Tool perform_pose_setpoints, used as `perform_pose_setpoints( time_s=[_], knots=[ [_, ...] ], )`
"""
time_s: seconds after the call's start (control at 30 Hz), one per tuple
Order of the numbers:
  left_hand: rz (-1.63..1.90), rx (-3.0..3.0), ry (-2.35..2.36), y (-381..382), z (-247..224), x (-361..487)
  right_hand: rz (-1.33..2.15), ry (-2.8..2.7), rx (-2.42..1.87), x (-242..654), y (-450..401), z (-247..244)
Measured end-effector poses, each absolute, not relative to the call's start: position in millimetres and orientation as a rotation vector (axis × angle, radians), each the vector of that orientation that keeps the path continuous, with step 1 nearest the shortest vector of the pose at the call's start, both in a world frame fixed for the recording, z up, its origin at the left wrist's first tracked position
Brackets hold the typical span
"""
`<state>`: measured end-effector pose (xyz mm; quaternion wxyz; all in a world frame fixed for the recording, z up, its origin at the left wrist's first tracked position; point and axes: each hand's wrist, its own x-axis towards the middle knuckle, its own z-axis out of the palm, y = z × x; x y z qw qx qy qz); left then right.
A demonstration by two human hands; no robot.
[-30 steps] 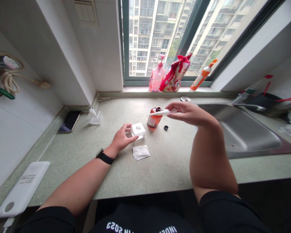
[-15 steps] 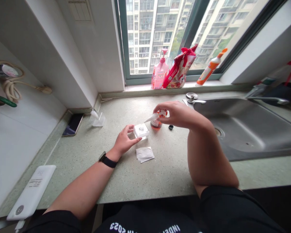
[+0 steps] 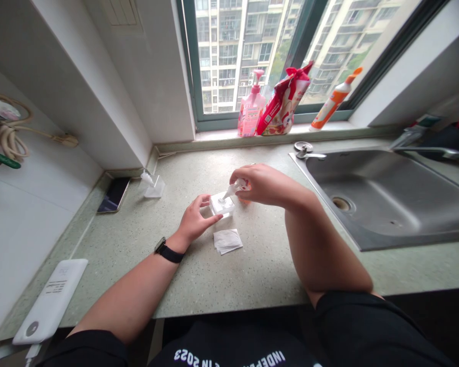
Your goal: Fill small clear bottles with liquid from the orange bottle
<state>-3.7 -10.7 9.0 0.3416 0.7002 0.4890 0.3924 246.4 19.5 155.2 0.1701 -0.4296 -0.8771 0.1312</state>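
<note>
My left hand (image 3: 194,218) steadies a clear square bottle (image 3: 222,205) on the counter, thumb on the near side and fingers on the far left side. Between the pinched fingers of my right hand (image 3: 258,184) is a small translucent funnel (image 3: 232,190), tilted, with its narrow tip at the round neck on the bottle's top. Mostly hidden behind that hand stands a bottle of orange-brown liquid (image 3: 245,201). Folded white tissue (image 3: 228,241) lies just in front of the square bottle.
A second clear square container (image 3: 154,187) and a dark phone (image 3: 113,195) sit at the left back. A white power bank (image 3: 51,300) lies front left. The steel sink (image 3: 398,193) is at right. On the sill stand a pink pump bottle (image 3: 251,112), a red bag (image 3: 285,104) and an orange bottle (image 3: 333,104).
My right hand has moved left and slightly down, bringing the funnel's tip to the square bottle's neck. The hand now covers the small black cap and more of the orange-brown bottle.
</note>
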Motion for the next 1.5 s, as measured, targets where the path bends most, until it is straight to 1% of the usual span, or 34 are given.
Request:
perform_pose_setpoints(
  time_s=[0.4,0.7,0.97,1.23,1.5],
  knots=[
    [1.001,1.807,1.286,-11,8,-4,0.470,-2.653,-1.199,223,38,124],
    [1.018,1.820,1.277,-10,3,-5,0.569,-2.661,-1.192,219,43,115],
    [1.014,1.845,1.268,-9,5,-6,0.652,-2.673,-1.096,223,56,107],
    [0.924,1.919,1.250,-3,16,-14,0.677,-2.622,-1.011,227,59,101],
    [0.814,1.873,1.114,9,13,-23,0.668,-2.486,-1.011,232,44,85]
  ],
)
